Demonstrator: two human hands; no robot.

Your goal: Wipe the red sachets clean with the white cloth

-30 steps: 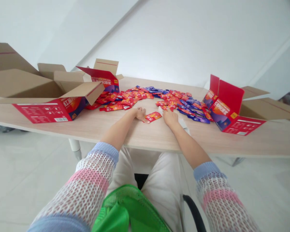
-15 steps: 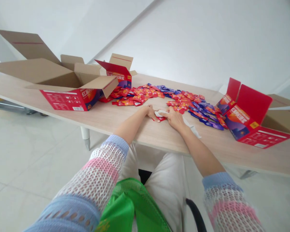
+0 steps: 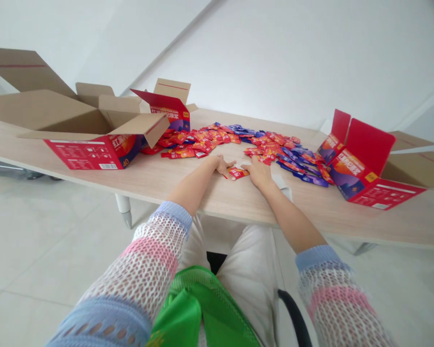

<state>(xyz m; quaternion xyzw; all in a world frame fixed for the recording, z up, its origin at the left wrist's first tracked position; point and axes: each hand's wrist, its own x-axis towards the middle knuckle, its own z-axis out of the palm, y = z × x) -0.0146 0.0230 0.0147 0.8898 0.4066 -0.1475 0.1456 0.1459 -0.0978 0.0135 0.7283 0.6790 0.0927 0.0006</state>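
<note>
A red and orange sachet [image 3: 237,172] lies flat on the table between my two hands. Thumb and finger of my left hand [image 3: 222,166] pinch its left edge. My right hand [image 3: 260,174] is palm down at the sachet's right end, its thumb touching or very near the edge. A crumpled white tissue [image 3: 284,188] shows beside my right wrist, and part of it appears gathered under the curled fingers, which hide it. Beyond my hands, red sachets [image 3: 204,142] and purple sachets [image 3: 300,164] lie in a loose arc.
A large open carton [image 3: 94,149] stands at the left, with a smaller open red box [image 3: 169,115] behind it. Another open red box [image 3: 361,173] is at the right. The wooden table [image 3: 159,180] has its front edge close to my lap. A white wall rises behind.
The white tissue over the sachet has drawn back under my right hand, so the sachet's printed face now shows. My left hand stays at its left edge. The view has shifted slightly.
</note>
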